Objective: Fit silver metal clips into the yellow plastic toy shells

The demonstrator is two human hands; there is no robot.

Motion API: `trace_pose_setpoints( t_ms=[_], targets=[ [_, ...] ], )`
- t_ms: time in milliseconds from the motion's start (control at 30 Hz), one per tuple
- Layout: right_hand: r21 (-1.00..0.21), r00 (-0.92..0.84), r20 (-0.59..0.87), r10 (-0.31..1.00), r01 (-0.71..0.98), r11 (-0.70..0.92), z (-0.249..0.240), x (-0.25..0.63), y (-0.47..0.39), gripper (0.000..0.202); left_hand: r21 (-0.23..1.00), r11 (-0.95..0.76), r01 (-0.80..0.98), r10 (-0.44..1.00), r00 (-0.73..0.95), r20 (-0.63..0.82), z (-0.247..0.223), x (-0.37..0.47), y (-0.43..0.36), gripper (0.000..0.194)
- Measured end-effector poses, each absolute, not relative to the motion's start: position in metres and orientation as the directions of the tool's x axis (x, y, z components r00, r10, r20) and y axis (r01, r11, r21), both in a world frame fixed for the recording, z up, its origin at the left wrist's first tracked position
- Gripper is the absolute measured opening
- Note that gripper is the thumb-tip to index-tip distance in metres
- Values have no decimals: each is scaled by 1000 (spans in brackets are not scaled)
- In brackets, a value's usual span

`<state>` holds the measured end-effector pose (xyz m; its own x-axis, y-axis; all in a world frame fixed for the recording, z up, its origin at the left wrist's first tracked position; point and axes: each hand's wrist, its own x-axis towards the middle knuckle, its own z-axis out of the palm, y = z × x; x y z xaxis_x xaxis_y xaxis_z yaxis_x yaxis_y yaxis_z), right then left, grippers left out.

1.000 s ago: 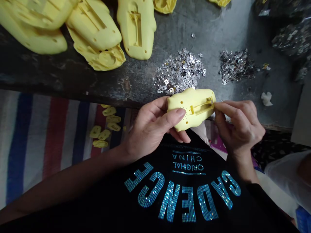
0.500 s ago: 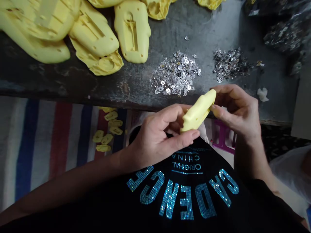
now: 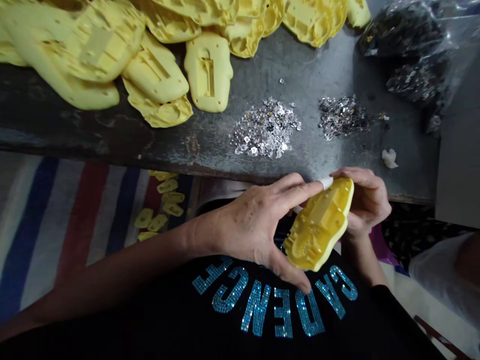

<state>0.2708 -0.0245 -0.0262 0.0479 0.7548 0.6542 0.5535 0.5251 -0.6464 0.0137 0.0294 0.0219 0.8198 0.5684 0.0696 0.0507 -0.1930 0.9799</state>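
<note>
A yellow plastic shell half [image 3: 318,222] is tilted up in front of my chest, its ribbed inner side facing me. My right hand [image 3: 365,200] grips its right edge, with the fingers partly hidden behind it. Around the shell's left side, my left hand [image 3: 258,220] is spread wide. Its index finger, with a white wrap [image 3: 327,182] on the tip, reaches the shell's top end, while the thumb stands off below the lower end. On the bench beyond lie a pile of small silvery metal pieces [image 3: 266,127] and a smaller, darker pile [image 3: 344,117].
More yellow shells [image 3: 208,72] are heaped along the back and left of the metal bench [image 3: 157,142]. Clear plastic bags of metal parts [image 3: 416,80] sit at the right. A white scrap [image 3: 390,158] lies near the front edge. Below left, small yellow pieces [image 3: 157,222] rest on striped cloth [image 3: 93,215].
The shell has turned from its outer side to its inner side facing me and has come lower. My left hand has loosened and spread; my right hand has closed around the right edge.
</note>
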Motion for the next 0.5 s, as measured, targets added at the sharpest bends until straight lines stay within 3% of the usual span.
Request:
trace_pose_setpoints(
  t_ms=[133, 267, 367, 500],
  targets=[
    [-644, 59, 617, 784, 610, 461, -24, 274, -28, 36, 974, -226, -30, 568, 808, 156, 20, 16, 29, 118],
    [-671, 73, 637, 767, 543, 505, -25, 272, -29, 41, 966, -225, -127, 579, 780, 238, 12, 14, 28, 113],
    [-739, 139, 599, 789, 476, 477, -29, 261, -28, 44, 981, -133, -140, 653, 732, 193, 13, 11, 23, 103],
    [-831, 244, 508, 826, 393, 394, -31, 244, -28, 38, 992, 28, -119, 881, 472, 32, 16, 3, 15, 65]
  ],
)
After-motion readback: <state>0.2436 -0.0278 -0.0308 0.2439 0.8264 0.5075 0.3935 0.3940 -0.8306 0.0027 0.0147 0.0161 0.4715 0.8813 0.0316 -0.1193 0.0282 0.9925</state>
